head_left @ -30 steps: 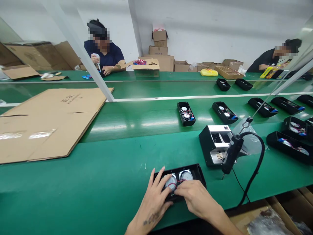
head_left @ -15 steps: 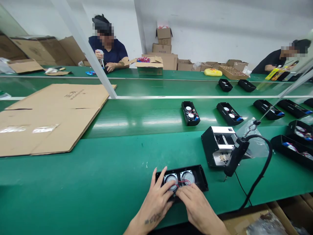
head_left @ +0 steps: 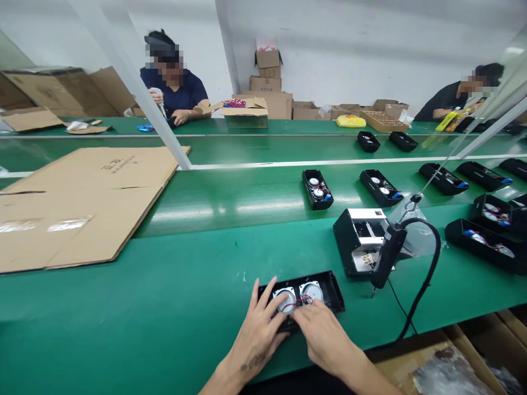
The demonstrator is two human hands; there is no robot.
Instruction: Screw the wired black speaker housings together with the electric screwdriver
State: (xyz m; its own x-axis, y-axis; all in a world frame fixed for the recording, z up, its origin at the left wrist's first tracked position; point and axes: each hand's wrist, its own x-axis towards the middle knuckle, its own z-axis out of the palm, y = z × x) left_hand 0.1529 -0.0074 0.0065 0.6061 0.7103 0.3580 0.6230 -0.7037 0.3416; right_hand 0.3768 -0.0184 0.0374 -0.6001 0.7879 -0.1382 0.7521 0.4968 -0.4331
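A long black speaker housing (head_left: 334, 291) lies open on the green bench. Inside it sit two round speakers, a left speaker (head_left: 285, 301) and a right speaker (head_left: 312, 292). A thin red wire (head_left: 303, 299) loops across them. Over the housing's left end my left hand (head_left: 259, 323) spreads its fingers, one fingertip resting on the left speaker. My right hand (head_left: 323, 332) is closed at the near side of the speakers, its fingertips pinched where the red wire runs in. The pinch itself is partly hidden by the fingers.
A hanging electric screwdriver (head_left: 388, 255) with a black cable dangles right of the housing, before a black-and-silver machine (head_left: 358, 241). Several filled housings (head_left: 318, 190) stand on the belt behind. Flattened cardboard (head_left: 94, 203) covers the left. Two co-workers (head_left: 175, 90) sit opposite.
The whole view has shifted slightly, moving most things leftward in the picture. Both hands stay at the speakers, with only small finger movements.
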